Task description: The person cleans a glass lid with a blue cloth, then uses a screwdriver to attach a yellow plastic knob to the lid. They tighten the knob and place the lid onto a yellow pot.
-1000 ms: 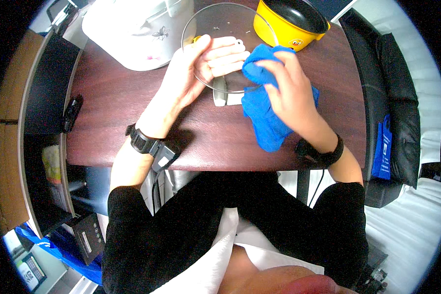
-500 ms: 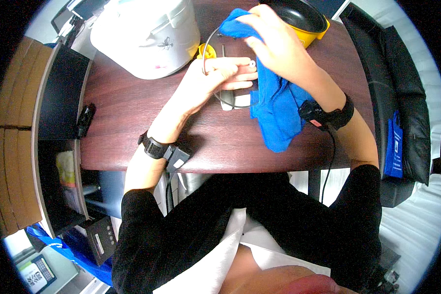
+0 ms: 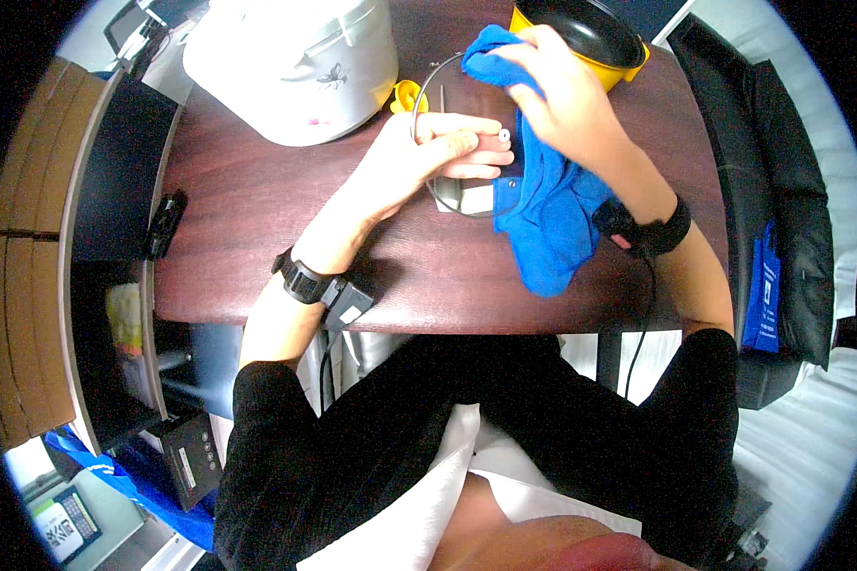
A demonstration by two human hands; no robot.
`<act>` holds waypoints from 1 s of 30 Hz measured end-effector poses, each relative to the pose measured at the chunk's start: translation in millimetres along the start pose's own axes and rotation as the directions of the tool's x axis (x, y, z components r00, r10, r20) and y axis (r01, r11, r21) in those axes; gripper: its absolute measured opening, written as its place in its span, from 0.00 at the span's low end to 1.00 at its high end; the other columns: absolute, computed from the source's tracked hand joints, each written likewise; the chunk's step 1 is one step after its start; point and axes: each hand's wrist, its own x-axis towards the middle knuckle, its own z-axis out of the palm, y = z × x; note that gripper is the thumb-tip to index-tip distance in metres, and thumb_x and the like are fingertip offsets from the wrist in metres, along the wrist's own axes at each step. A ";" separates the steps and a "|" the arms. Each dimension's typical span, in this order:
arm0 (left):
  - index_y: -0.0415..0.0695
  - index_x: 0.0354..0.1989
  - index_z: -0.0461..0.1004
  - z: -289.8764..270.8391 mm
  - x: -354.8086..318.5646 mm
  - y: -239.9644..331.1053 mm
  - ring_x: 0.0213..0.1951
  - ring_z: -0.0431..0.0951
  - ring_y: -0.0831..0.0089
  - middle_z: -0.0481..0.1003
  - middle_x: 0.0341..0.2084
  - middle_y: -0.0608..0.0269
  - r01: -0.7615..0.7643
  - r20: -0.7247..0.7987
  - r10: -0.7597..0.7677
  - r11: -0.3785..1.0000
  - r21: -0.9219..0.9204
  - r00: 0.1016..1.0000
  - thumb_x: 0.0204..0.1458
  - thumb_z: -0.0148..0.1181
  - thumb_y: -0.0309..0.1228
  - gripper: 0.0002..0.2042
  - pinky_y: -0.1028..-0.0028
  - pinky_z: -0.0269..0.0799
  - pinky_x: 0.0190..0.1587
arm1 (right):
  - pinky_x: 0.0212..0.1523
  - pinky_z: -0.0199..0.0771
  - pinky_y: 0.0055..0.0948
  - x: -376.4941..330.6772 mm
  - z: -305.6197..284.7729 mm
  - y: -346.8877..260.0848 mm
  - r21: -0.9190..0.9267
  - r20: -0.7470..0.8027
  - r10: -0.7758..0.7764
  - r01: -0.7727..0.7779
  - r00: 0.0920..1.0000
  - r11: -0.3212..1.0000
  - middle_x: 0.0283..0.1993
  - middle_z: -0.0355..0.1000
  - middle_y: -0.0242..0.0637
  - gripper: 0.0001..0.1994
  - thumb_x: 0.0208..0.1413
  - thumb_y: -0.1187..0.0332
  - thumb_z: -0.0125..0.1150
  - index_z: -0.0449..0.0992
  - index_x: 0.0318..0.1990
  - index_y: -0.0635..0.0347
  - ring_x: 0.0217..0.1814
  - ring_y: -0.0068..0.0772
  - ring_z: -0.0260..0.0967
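My left hand [image 3: 433, 162] pinches a thin grey curved rod or cable [image 3: 432, 74], closed round it near a small round pale end [image 3: 505, 136]. The grey piece arcs up from that hand toward the cloth and also loops below the fingers. My right hand [image 3: 567, 95] grips a bunched part of a blue cloth [image 3: 554, 219] at the arc's upper end; whether the cloth wraps fully round it is hidden. The rest of the cloth hangs down onto the brown table. Behind my left fingers, a flat pale grey piece [image 3: 447, 196] lies partly covered.
A white rice cooker body [image 3: 290, 76] stands at the back left, with a small yellow part [image 3: 408, 97] beside it. At the back right sits a yellow pot with a black inside [image 3: 590, 33]. A small black object [image 3: 168, 224] rests near the table's left edge.
Both hands, the grey piece and the cloth sit slightly farther right in the picture. My right hand has also come slightly lower, still gripping the cloth.
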 end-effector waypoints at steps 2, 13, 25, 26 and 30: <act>0.29 0.50 0.71 -2.0 -0.2 -4.9 0.45 0.79 0.62 0.76 0.44 0.46 -0.008 -0.009 0.008 1.000 -0.014 1.000 0.60 0.50 0.27 0.15 0.68 0.76 0.51 | 0.48 0.72 0.37 -1.5 1.9 -21.0 -0.089 -0.030 -0.083 0.080 0.996 0.993 0.45 0.67 0.40 0.14 0.44 0.65 0.63 0.75 0.42 0.51 0.48 0.43 0.68; 0.25 0.52 0.68 -5.1 0.2 1.3 0.49 0.76 0.53 0.74 0.46 0.41 -0.055 -0.039 0.051 0.991 -0.118 0.998 0.59 0.51 0.30 0.19 0.60 0.75 0.52 | 0.50 0.71 0.40 -35.9 -4.5 1.3 -0.057 -0.001 0.075 -0.075 0.997 0.996 0.46 0.66 0.45 0.17 0.46 0.73 0.59 0.73 0.46 0.51 0.50 0.50 0.67; 0.26 0.52 0.68 -2.3 2.8 1.5 0.46 0.78 0.59 0.75 0.44 0.45 -0.096 -0.128 0.066 0.964 -0.248 0.990 0.59 0.50 0.29 0.18 0.62 0.74 0.53 | 0.49 0.71 0.38 -27.5 -5.5 -17.4 -0.034 -0.041 0.045 -0.047 0.998 0.998 0.45 0.67 0.42 0.20 0.40 0.75 0.63 0.72 0.45 0.51 0.50 0.48 0.67; 0.26 0.52 0.68 -5.2 2.9 0.8 0.46 0.78 0.58 0.75 0.45 0.45 -0.086 -0.118 0.058 0.963 -0.257 0.991 0.59 0.50 0.28 0.18 0.61 0.74 0.53 | 0.50 0.71 0.38 -29.1 -4.6 -15.0 -0.043 -0.053 0.060 -0.062 0.997 0.997 0.46 0.67 0.42 0.20 0.41 0.75 0.63 0.72 0.45 0.51 0.50 0.48 0.67; 0.25 0.52 0.67 -10.7 1.0 -4.4 0.47 0.77 0.56 0.74 0.46 0.42 -0.087 -0.099 0.064 0.965 -0.249 0.993 0.59 0.49 0.28 0.18 0.59 0.74 0.53 | 0.51 0.71 0.38 -35.5 -9.1 -47.4 -0.064 0.059 -0.042 0.046 0.997 0.997 0.47 0.67 0.42 0.16 0.42 0.75 0.61 0.74 0.43 0.52 0.50 0.47 0.67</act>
